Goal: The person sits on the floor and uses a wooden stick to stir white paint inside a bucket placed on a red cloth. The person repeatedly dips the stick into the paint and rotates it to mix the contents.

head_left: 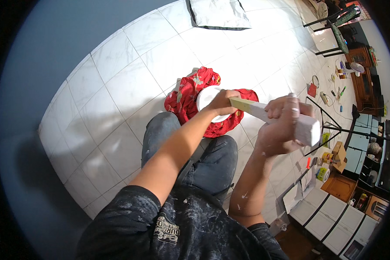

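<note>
A long, square-edged wooden stick (252, 108) is held slantwise in front of me. Its left end is bare pale yellow, and white paste or paint coats the rest. My left hand (223, 102) is closed at the bare end, over a round white tub (206, 97). My right hand (284, 122) wraps round the thick white end, and white smears mark its fingers and forearm. The tub sits on a crumpled red patterned cloth (187, 96) on the floor beyond my knees. Both hands and the stick hide much of the tub's inside.
A blue-grey wall (69, 39) rises on the left. White tiles (117, 125) cover the floor. A silvery-white sheet or bag (219, 14) lies at the far side. Right of me are a black tripod stand (333, 127), a cardboard box (340, 156), scattered small items and white cabinets (331, 216).
</note>
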Tool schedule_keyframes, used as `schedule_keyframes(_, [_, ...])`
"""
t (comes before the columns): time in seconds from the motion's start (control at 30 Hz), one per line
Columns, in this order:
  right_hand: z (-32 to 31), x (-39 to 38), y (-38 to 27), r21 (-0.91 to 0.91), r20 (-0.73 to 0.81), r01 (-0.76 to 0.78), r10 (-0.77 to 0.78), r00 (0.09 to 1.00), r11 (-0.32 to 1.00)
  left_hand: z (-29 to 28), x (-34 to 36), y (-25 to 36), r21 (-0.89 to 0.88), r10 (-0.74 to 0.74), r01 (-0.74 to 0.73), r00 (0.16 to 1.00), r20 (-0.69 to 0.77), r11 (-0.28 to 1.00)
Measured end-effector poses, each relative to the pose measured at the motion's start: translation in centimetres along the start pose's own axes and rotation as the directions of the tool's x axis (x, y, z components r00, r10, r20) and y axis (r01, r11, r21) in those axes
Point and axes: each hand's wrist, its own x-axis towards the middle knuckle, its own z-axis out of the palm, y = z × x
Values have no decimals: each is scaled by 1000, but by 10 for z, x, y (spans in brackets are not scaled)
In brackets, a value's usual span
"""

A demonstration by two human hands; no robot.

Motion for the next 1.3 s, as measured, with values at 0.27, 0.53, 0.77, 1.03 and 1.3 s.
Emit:
schedule_keyframes(0.27, [-19,19,-10,50,-36,-189,191,981,981,1,-38,31,43,-84,79,984,155,996])
schedule_keyframes(0.53, [-5,2,-2,-121,-166,-16,-4,986,993,14,7,-9,230,248,-240,969,-6,943])
schedule_keyframes(0.77, [-21,21,-8,-45,-168,-133,123,978,990,13,-33,12,120,57,-75,988,143,990])
schedule_keyframes(1.03, [-6,-19,-13,-6,96,-45,45,994,999,19,-16,-5,-106,5,-22,987,-163,994])
schedule_keyframes(1.3, [-5,-5,-20,110,87,-132,123,989,985,-10,-57,10,50,5,2,992,-128,999])
